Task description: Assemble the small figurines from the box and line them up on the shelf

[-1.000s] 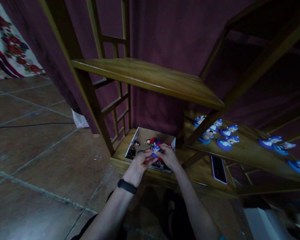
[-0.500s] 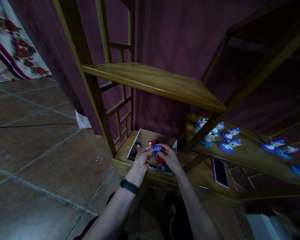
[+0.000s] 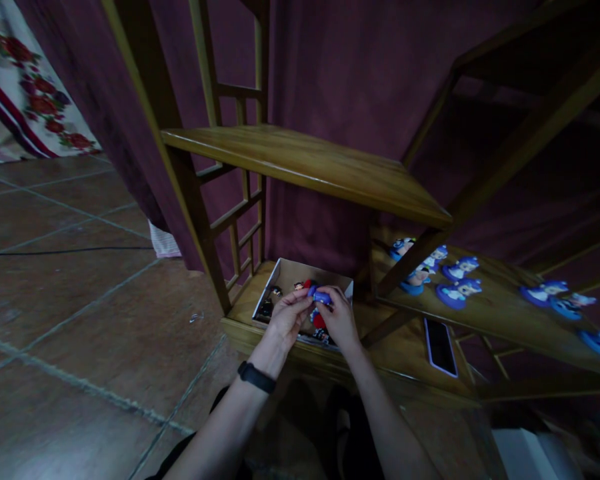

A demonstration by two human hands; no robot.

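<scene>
Between my two hands is a small purple-blue figurine (image 3: 322,297), held just above an open cardboard box (image 3: 279,270). My left hand (image 3: 291,315) pinches its left side, and my right hand (image 3: 339,315) has its fingers closed on the right side. Inside the box lie several small figures, among them a dark one (image 3: 267,307) at the left and a red piece (image 3: 319,321) below my fingers. My hands cover part of the box and of the figurine, so its exact shape is hard to make out.
The box stands on the low wooden shelf (image 3: 241,311), under a higher wooden board (image 3: 300,157). To the right, several purple and blue figurines (image 3: 459,292) stand on another shelf level. A phone (image 3: 441,347) lies below them. A slanting wooden post (image 3: 410,265) crosses in front.
The purple-blue figurine has been turned between my fingers and shows a rounder side. My right fingers have shifted their grip on it. The box and shelf figurines stay in place.
</scene>
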